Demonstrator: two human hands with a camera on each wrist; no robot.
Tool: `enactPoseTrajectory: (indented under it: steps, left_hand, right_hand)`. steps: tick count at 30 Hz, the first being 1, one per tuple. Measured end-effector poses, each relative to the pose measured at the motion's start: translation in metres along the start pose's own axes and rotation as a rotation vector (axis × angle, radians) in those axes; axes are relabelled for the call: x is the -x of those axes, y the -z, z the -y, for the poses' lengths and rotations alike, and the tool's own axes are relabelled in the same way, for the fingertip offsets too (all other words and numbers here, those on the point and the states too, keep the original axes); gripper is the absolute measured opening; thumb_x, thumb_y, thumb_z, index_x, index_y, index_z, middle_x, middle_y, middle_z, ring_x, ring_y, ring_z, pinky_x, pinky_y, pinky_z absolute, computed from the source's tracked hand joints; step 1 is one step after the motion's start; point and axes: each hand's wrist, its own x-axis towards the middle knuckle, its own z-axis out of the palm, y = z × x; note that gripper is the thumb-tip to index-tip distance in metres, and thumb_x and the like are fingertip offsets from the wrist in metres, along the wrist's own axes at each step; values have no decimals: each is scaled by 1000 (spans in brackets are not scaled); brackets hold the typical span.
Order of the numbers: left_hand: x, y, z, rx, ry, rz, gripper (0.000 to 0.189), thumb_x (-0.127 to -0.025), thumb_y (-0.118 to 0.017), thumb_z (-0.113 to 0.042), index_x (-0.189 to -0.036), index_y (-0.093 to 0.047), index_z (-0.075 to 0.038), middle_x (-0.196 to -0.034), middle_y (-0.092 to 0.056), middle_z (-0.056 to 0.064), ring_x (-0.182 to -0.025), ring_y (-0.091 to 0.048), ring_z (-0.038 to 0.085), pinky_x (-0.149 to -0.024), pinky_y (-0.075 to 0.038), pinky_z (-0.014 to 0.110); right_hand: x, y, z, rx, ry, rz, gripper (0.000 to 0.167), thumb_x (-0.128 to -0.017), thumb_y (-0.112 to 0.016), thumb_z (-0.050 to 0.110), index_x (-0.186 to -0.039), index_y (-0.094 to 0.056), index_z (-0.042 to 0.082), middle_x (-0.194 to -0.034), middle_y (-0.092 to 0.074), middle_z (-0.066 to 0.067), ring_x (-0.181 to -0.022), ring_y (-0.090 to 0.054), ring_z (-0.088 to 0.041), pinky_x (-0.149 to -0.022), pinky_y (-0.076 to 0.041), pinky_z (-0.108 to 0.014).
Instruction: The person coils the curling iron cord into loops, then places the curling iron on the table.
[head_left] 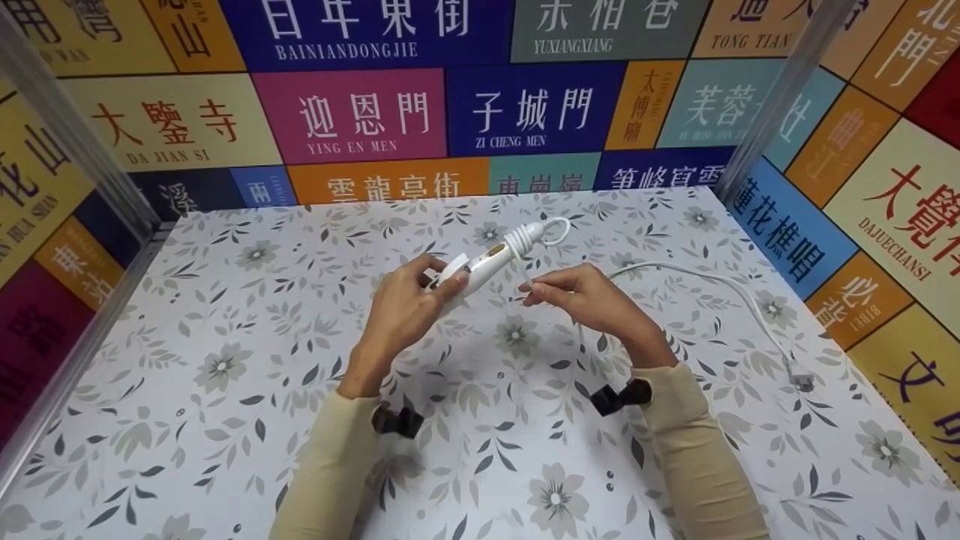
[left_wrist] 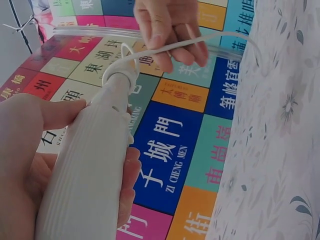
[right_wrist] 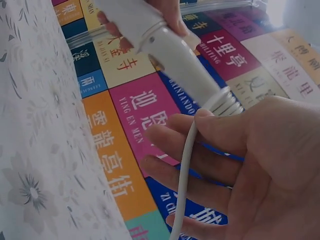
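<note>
My left hand [head_left: 401,307] grips the thick body of a white hair-styling iron [head_left: 489,262], tilted with its cord end up to the right. Several turns of white power cord [right_wrist: 184,185] wrap round the narrow end of the handle, and a loop stands out past the tip. Just right of these turns, my right hand [head_left: 596,296] pinches the cord between thumb and forefinger, its other fingers loosely bent. In the left wrist view, the ridged white body [left_wrist: 85,170] lies along the palm. Part of the iron is hidden behind the left fingers.
From the right hand the loose cord curves across the flower-patterned tabletop [head_left: 517,450] to a plug [head_left: 801,381] near the right edge. Colourful panels with printed characters [head_left: 349,112] stand behind and at both sides. Dark wrist straps [head_left: 397,421] sit at both cuffs.
</note>
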Motion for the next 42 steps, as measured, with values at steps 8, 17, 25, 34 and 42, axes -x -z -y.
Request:
enactPoseTrajectory:
  steps: [8, 17, 25, 34, 42]
  left_hand:
    - [-1, 3, 0, 73, -39, 41, 40, -94, -66, -45, -116, -68, -13, -93, -73, 13, -77, -65, 23, -66, -48, 31]
    - [-1, 7, 3, 135, -68, 137, 34, -93, -67, -44, -113, -69, -16, -91, -75, 12, -75, -65, 21, -67, -50, 31]
    - [0, 9, 8, 117, -140, 228, 28, -92, -69, -40, -111, -70, -20, -90, -75, 8, -74, -65, 20, -68, -51, 32]
    - [1, 9, 10, 67, -206, 328, 24, -92, -69, -41, -106, -71, -22, -85, -71, 4, -71, -60, 19, -66, -49, 33]
    - [2, 8, 11, -41, -255, 379, 22, -90, -70, -39, -94, -69, -17, -82, -69, 4, -70, -58, 17, -64, -48, 31]
  right_hand:
    - [-7, 1, -18, -10, -138, 0, 32, -100, -60, 36, -113, -77, 12, -101, -78, -10, -108, -71, -26, -104, -48, -51]
    - [-10, 0, -30, -24, -265, -91, 44, -92, -66, 52, -91, -78, 10, -73, -71, 0, -73, -67, -19, -76, -55, -39]
    - [-10, 4, -29, 12, -272, -221, 31, -87, -76, 42, -78, -72, 12, -74, -67, 8, -71, -56, -12, -69, -45, -30]
    - [-7, 8, -29, -126, -131, -239, 11, -84, -66, -2, -91, -74, -7, -71, -65, 15, -66, -53, -8, -64, -45, -22]
    - [-5, 8, -26, -227, -253, -133, 36, -79, -85, 37, -98, -79, 7, -79, -74, 2, -64, -63, -11, -63, -56, -28]
